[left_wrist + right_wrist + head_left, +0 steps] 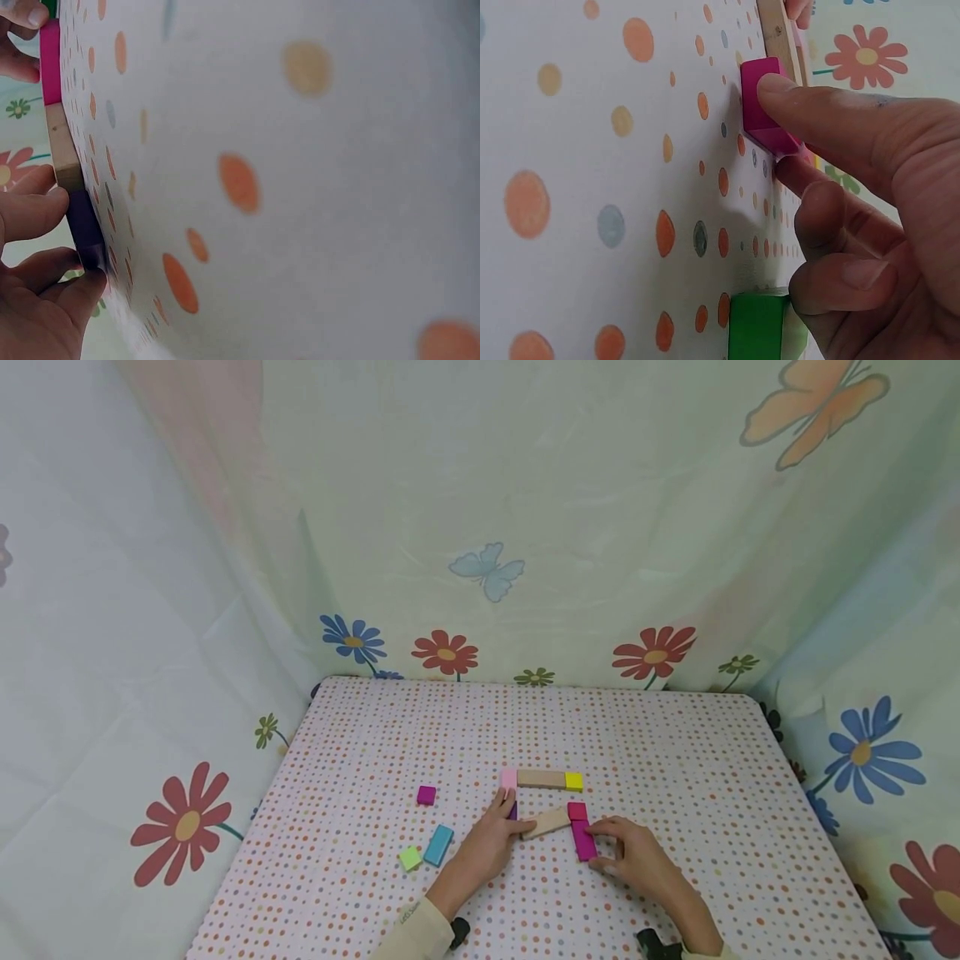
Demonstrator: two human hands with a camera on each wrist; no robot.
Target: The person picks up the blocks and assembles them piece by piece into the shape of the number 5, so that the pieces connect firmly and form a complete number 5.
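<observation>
My left hand (486, 843) holds a dark purple block (86, 225), its thumb by the seam with a plain wooden block (547, 822) and its other fingers at the far end. Those fingertips lie right at a pale pink block (509, 777). To the right, my right hand (630, 852) pinches a long magenta block (757, 105) between thumb and fingers. The magenta block stands at an angle to the plain block, with a small red-pink block (577, 811) at its far end. Near my right hand's curled fingers is a green block (757, 326), hidden in the head view.
A second plain wooden block (542, 779) lies behind, between the pale pink block and a yellow cube (573, 782). Left of my hands lie a magenta cube (426, 795), a blue block (438, 845) and a light green cube (410, 858) on the dotted tabletop (337, 735).
</observation>
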